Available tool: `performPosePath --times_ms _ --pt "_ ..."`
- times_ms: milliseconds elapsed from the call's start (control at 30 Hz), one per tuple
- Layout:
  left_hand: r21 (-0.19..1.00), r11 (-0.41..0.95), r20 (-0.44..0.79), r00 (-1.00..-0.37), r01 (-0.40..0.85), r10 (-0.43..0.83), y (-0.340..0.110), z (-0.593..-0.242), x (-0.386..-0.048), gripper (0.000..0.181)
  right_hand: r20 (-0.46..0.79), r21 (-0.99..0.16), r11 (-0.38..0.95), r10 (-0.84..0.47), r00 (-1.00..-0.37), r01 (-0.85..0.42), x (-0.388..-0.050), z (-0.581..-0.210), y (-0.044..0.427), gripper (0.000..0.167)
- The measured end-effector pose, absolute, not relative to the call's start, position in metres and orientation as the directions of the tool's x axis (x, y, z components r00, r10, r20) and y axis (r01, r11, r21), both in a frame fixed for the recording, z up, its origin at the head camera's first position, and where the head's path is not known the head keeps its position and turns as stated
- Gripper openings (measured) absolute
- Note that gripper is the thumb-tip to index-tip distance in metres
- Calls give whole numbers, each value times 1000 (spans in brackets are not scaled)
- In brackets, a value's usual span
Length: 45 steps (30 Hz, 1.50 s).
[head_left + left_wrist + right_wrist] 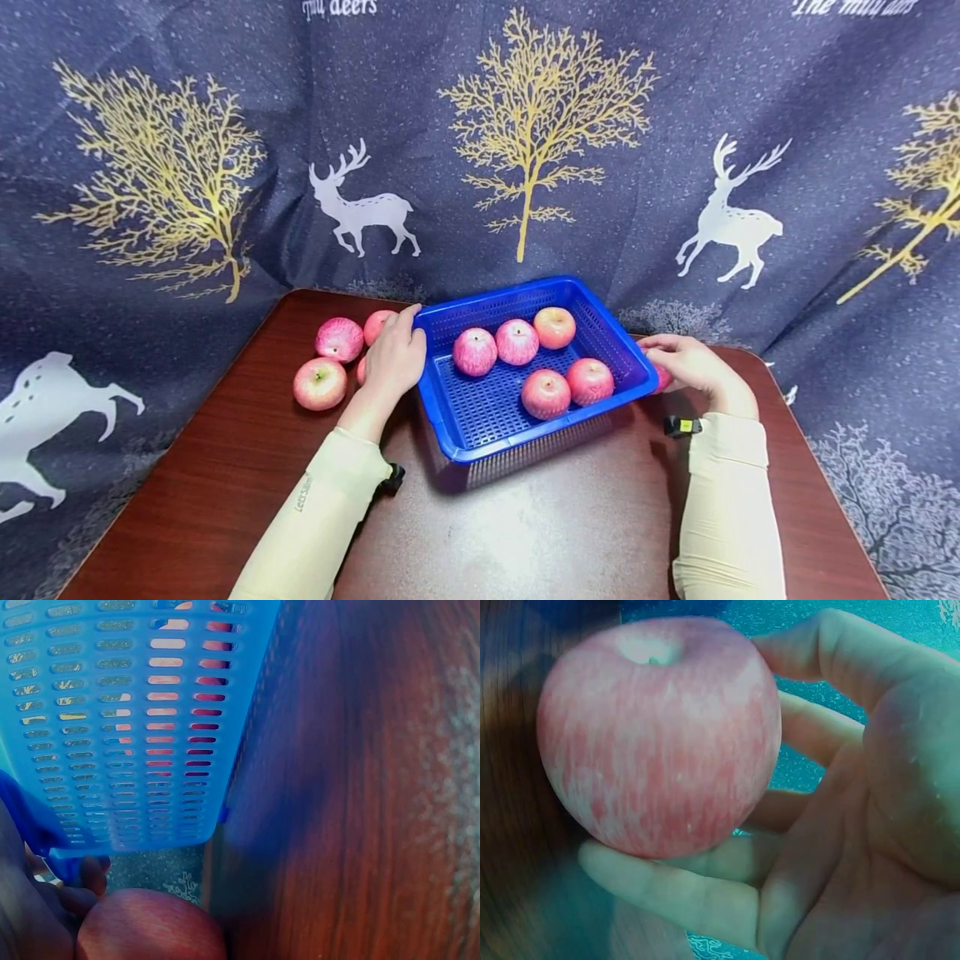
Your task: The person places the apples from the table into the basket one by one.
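In the head view a blue plastic basket with several red apples in it sits mid-table. My left hand grips its left rim; the left wrist view shows fingers at the rim beside the slotted wall. An apple lies just below that hand. At the basket's right side, my right hand holds a red apple, mostly hidden from above. The right wrist view shows this apple large, with the thumb at its upper edge and fingers beneath it.
Several loose apples, among them a yellowish-red one, lie on the brown table left of the basket. A dark cloth printed with deer and trees hangs right behind the table's back edge.
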<state>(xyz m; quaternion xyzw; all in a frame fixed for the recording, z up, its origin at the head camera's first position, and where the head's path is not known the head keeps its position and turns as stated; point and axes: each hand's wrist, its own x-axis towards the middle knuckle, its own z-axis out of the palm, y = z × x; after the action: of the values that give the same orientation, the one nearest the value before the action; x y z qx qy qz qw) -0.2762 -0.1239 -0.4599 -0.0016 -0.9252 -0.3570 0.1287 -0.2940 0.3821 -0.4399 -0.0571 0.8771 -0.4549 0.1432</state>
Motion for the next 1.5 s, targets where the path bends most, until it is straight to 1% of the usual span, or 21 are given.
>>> performPosePath --times_ms 200,367,467,533,633,767,967,1100,1300,1500 --pt "664 742 244 -965 97 -92 -123 -460 -277 55 -137 -782 623 -215 -967 -28 -295 -441 384 47" --pt "662 743 246 -965 98 -92 -124 -461 -277 55 7 -634 761 -174 -985 -139 -298 -440 387 45" --pt "659 746 246 -965 98 -91 -124 -461 -277 55 94 -585 790 -158 -983 -183 -301 -441 392 48" --pt "658 747 246 -965 98 -90 -124 -460 -277 55 144 -608 765 -158 -977 -213 -306 -444 399 49" --pt "659 746 241 -966 95 -91 -124 -459 -276 55 185 -616 757 -130 -974 -218 -305 -443 399 50" --pt "665 741 234 -968 89 -93 -123 -457 -275 56 212 -577 795 -75 -974 -187 -298 -433 389 49" --pt "661 745 235 -968 89 -93 -124 -460 -278 56 259 -545 820 -36 -965 -176 -289 -419 380 45" --pt "663 744 222 -971 80 -93 -123 -458 -276 56 312 -520 833 -20 -950 -188 -287 -411 377 45" --pt "658 749 229 -969 81 -97 -123 -460 -277 56 370 -511 834 -3 -929 -206 -281 -395 366 44" --pt "663 743 235 -967 88 -96 -123 -460 -276 55 451 -489 834 -10 -893 -256 -276 -385 357 40"
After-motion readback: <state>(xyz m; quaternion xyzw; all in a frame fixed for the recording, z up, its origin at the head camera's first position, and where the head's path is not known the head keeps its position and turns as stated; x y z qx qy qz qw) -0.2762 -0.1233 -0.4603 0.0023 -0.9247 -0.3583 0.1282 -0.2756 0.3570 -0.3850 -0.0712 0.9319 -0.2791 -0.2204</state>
